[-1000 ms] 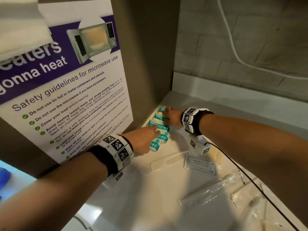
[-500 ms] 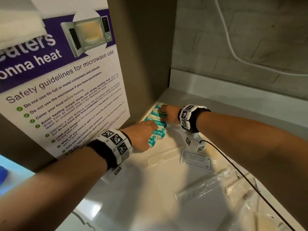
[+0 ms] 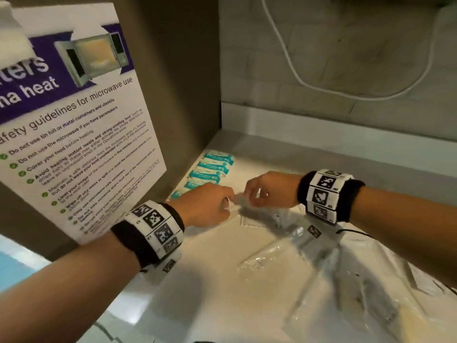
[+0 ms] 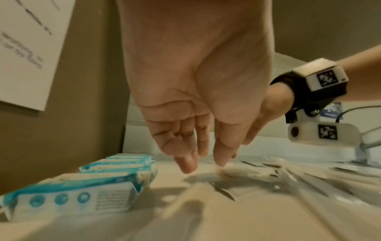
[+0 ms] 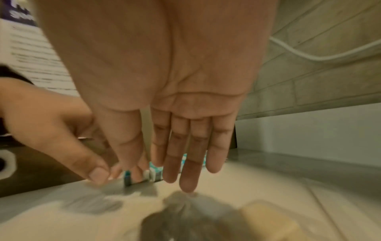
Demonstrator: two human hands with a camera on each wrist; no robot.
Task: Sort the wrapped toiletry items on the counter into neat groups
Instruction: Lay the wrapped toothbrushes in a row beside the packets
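Note:
Several teal-and-white packets (image 3: 212, 167) lie in a neat row along the left wall; in the left wrist view they (image 4: 82, 195) sit just left of my fingers. My left hand (image 3: 228, 203) and right hand (image 3: 249, 196) meet fingertip to fingertip over the counter (image 3: 197, 280), right of that row. Below them lies a motion-blurred clear wrapper (image 3: 259, 214) on a flat white sachet. The left hand (image 4: 203, 160) has straight fingers pointing down, with nothing between them. The right hand (image 5: 185, 179) is also straight-fingered, its longest fingertip at the counter by the blurred wrapper.
A heap of clear plastic-wrapped items (image 3: 346, 280) covers the counter's right side, with a long clear packet (image 3: 267, 256) in front. A microwave safety poster (image 3: 74, 132) hangs on the left panel. A white cable (image 3: 296, 78) loops on the back wall.
Both hands have left the teal packets and pulled back toward me, meeting over the clear wrapper and sachet. The teal row now lies uncovered along the wall.

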